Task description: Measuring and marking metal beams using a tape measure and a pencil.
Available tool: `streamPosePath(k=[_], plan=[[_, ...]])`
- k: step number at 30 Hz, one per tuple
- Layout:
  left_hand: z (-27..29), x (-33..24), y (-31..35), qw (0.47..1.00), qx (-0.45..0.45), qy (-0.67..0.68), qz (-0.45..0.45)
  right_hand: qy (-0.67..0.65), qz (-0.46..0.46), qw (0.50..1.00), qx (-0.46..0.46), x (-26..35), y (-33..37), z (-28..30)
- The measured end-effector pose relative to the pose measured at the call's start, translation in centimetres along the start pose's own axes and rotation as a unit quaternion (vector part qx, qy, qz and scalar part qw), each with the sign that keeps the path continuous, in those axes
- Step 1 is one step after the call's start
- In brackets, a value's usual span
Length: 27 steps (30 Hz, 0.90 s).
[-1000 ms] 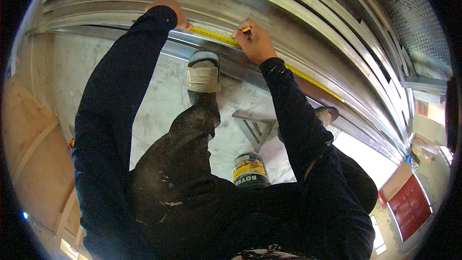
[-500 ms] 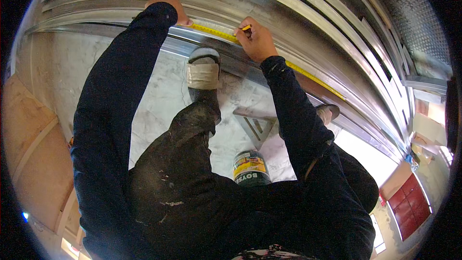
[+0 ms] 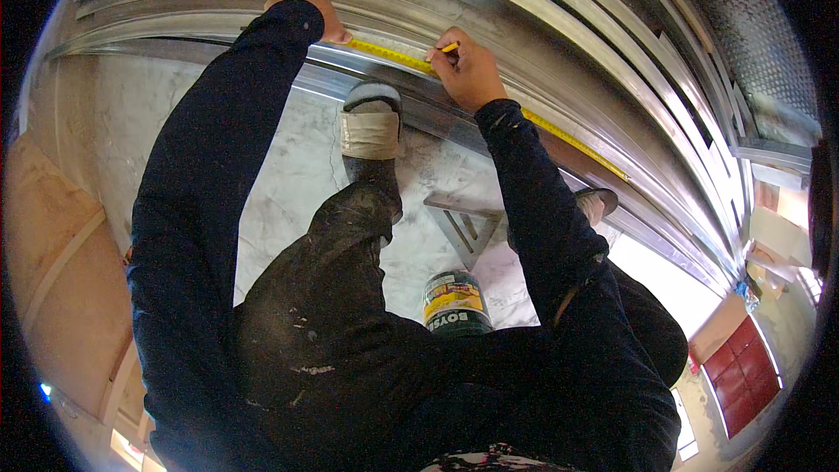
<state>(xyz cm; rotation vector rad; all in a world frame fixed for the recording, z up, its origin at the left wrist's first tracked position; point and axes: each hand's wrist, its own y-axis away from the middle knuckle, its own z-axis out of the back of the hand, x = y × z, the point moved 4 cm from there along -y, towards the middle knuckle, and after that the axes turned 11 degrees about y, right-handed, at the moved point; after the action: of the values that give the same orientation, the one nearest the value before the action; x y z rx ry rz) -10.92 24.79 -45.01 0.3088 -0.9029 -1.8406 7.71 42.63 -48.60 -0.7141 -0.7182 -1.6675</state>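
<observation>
A yellow measuring tape (image 3: 389, 54) is stretched along a long metal channel at the top of the head view. My left hand (image 3: 319, 16) is closed on the tape's left part; its case, if it is there, is hidden by the hand. Further right, my right hand (image 3: 468, 70) pinches a short yellow pencil (image 3: 451, 48) just above the tape. Its fingertips rest at the tape's edge on the metal. Beyond my right wrist the blade (image 3: 572, 142) runs on down to the right, lying along the channel.
Several long metal profiles (image 3: 559, 13) lie side by side across the far side. On the pale floor (image 3: 288, 157) are a triangular metal square (image 3: 468, 227) and a dark paint can (image 3: 456, 301) with a yellow label. My sandalled feet are close to the profiles. Brown boards (image 3: 52, 227) stand at left.
The pencil in my right hand has tilted a little, and that hand has shifted very slightly up. My left hand and the tape have hardly moved.
</observation>
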Motion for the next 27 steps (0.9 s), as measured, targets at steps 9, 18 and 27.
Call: streamPosePath(k=[9,18,27], plan=[[0.3,-0.3,0.7,1.0,-0.001,0.012,0.009,0.032,-0.006,0.999,0.001,0.0,0.1,0.0],[0.1,-0.2,0.8,1.0,-0.01,0.008,0.006,0.08,0.053,0.993,-0.065,1.2,-0.1,0.5],[-0.1,-0.1,0.1,1.0,-0.001,0.006,0.013,0.016,-0.027,0.997,-0.073,0.3,1.0,0.2]])
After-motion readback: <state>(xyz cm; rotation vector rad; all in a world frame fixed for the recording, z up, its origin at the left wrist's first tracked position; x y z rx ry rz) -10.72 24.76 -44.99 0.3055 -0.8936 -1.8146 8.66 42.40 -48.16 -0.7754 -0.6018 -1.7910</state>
